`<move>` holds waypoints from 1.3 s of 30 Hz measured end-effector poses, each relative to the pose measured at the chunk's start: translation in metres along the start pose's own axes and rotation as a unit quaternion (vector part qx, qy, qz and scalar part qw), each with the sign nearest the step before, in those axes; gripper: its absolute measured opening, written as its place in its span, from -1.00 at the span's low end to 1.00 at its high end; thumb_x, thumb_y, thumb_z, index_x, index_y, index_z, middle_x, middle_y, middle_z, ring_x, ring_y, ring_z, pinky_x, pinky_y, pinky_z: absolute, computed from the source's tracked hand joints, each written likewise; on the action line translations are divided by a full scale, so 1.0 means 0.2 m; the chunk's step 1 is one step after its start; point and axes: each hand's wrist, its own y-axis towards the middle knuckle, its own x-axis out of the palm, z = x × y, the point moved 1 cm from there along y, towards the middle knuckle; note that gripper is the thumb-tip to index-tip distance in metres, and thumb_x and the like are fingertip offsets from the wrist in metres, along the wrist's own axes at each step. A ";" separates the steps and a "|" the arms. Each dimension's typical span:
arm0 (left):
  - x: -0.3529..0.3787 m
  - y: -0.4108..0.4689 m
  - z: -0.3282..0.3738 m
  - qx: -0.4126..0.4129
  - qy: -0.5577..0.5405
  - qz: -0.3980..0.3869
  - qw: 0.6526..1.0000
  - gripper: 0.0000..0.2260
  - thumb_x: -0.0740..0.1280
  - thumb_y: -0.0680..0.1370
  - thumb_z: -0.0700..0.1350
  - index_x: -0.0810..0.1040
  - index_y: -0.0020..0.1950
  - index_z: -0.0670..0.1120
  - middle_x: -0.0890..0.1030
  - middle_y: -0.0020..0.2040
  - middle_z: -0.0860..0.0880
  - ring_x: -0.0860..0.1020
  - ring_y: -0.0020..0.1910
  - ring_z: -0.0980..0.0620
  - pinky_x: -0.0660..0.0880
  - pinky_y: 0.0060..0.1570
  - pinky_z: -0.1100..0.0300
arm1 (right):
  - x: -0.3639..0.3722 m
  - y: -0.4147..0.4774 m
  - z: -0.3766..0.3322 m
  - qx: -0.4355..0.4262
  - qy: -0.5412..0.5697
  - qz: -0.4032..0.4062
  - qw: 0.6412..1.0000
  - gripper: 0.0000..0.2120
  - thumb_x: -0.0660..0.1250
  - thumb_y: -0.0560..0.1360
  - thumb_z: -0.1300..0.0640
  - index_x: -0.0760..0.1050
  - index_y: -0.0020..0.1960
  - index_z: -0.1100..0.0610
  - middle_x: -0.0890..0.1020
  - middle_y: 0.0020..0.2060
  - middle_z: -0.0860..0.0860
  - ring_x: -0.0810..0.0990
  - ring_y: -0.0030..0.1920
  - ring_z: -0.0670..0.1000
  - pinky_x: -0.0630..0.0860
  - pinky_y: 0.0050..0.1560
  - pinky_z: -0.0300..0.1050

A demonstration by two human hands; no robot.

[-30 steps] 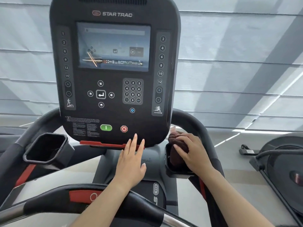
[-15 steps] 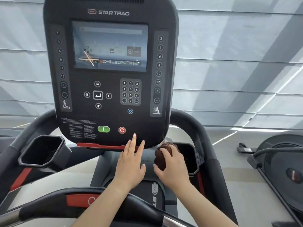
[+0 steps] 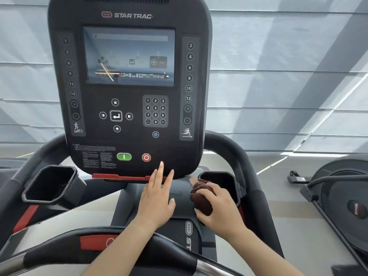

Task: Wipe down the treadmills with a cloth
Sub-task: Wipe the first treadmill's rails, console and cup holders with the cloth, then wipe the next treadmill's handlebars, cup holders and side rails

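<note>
A black Star Trac treadmill console [image 3: 129, 92] fills the upper middle, with a screen, keypad, green and red buttons. My right hand [image 3: 217, 208] grips a bunched dark brown cloth [image 3: 200, 198] against the grey column just left of the right cup holder [image 3: 219, 180]. My left hand [image 3: 157, 198] is flat and open, its fingertips reaching the console's lower edge by the red strip [image 3: 119, 177].
The left cup holder [image 3: 49, 184] sits at the left. A curved black handrail [image 3: 119, 248] with a red pad crosses the front. Another exercise machine [image 3: 342, 200] stands at the right. Grey blinds [image 3: 288, 76] cover the wall behind.
My right hand has pulled the cloth out of the right cup holder and moved it left and down onto the column. My left hand has stayed in place.
</note>
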 end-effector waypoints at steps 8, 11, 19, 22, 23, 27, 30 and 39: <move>0.01 -0.01 0.00 -0.001 0.013 0.004 1.000 -0.29 0.23 0.50 0.00 -0.14 0.51 0.10 -0.36 0.51 -0.01 -0.18 0.51 -0.05 0.22 0.37 0.05 | -0.06 -0.03 0.12 -0.030 -0.021 0.077 0.996 -0.67 0.45 0.33 -0.08 0.58 0.05 0.01 0.58 0.11 -0.01 0.53 0.10 0.08 0.39 0.19 -0.16; 0.02 -0.01 0.01 -0.002 0.017 0.000 1.000 -0.27 0.26 0.49 0.01 -0.16 0.50 0.13 -0.40 0.49 -0.01 -0.17 0.51 -0.08 0.24 0.35 0.02 | 0.01 -0.03 0.06 -0.052 -0.002 0.075 0.996 -0.68 0.44 0.35 -0.09 0.57 0.05 0.01 0.56 0.12 -0.02 0.50 0.10 0.04 0.32 0.21 -0.25; 0.00 -0.01 0.01 0.008 0.023 -0.023 0.999 -0.31 0.25 0.49 0.03 -0.06 0.51 0.10 -0.33 0.52 -0.05 -0.17 0.51 -0.10 0.34 0.30 0.02 | -0.16 -0.27 0.13 -0.004 0.052 0.133 0.990 -0.66 0.44 0.35 -0.05 0.52 0.10 -0.06 0.49 0.18 -0.14 0.46 0.16 -0.06 0.29 0.28 -0.31; -0.02 -0.02 0.02 0.035 0.013 -0.044 0.998 -0.34 0.23 0.51 0.05 -0.04 0.52 0.05 -0.27 0.53 -0.06 -0.20 0.51 -0.07 0.23 0.37 0.04 | -0.21 -0.35 0.05 0.033 0.099 0.144 0.984 -0.69 0.45 0.35 -0.06 0.53 0.08 -0.10 0.50 0.17 -0.19 0.49 0.18 -0.09 0.36 0.24 -0.26; -0.03 -0.03 0.02 0.050 0.009 -0.050 0.997 -0.35 0.22 0.52 0.06 -0.03 0.52 0.05 -0.25 0.54 -0.05 -0.20 0.51 -0.05 0.19 0.39 0.05 | -0.22 -0.38 0.01 0.037 0.113 0.144 0.982 -0.69 0.46 0.35 -0.05 0.54 0.08 -0.11 0.50 0.16 -0.20 0.51 0.18 -0.06 0.38 0.23 -0.23; -0.10 -0.16 -0.02 0.105 -0.056 -0.050 0.992 -0.42 0.21 0.54 0.06 0.08 0.50 0.03 -0.01 0.55 0.00 -0.07 0.51 0.01 0.03 0.44 0.10 | -0.15 -0.48 -0.18 0.058 0.167 0.138 0.975 -0.72 0.47 0.36 -0.01 0.54 0.06 -0.13 0.54 0.12 -0.20 0.54 0.18 -0.06 0.43 0.22 -0.15; -0.15 -0.29 -0.09 0.122 -0.074 -0.061 0.988 -0.61 0.13 0.56 0.10 0.32 0.38 0.07 0.37 0.40 0.11 0.28 0.38 0.10 0.30 0.28 0.14 | -0.01 -0.51 -0.38 0.042 0.135 0.134 0.981 -0.72 0.46 0.35 -0.02 0.55 0.05 -0.14 0.54 0.12 -0.24 0.50 0.20 -0.11 0.39 0.23 -0.18; -0.19 -0.42 -0.13 0.220 0.006 -0.007 0.975 -0.68 0.00 0.56 0.09 0.41 -0.27 0.01 0.50 -0.32 0.05 0.50 -0.29 0.03 0.23 -0.40 0.14 | 0.07 -0.67 -0.45 0.117 -0.005 0.204 0.972 -0.77 0.41 0.39 -0.09 0.61 -0.01 0.00 0.58 0.07 -0.12 0.48 0.16 -0.08 0.42 0.20 -0.04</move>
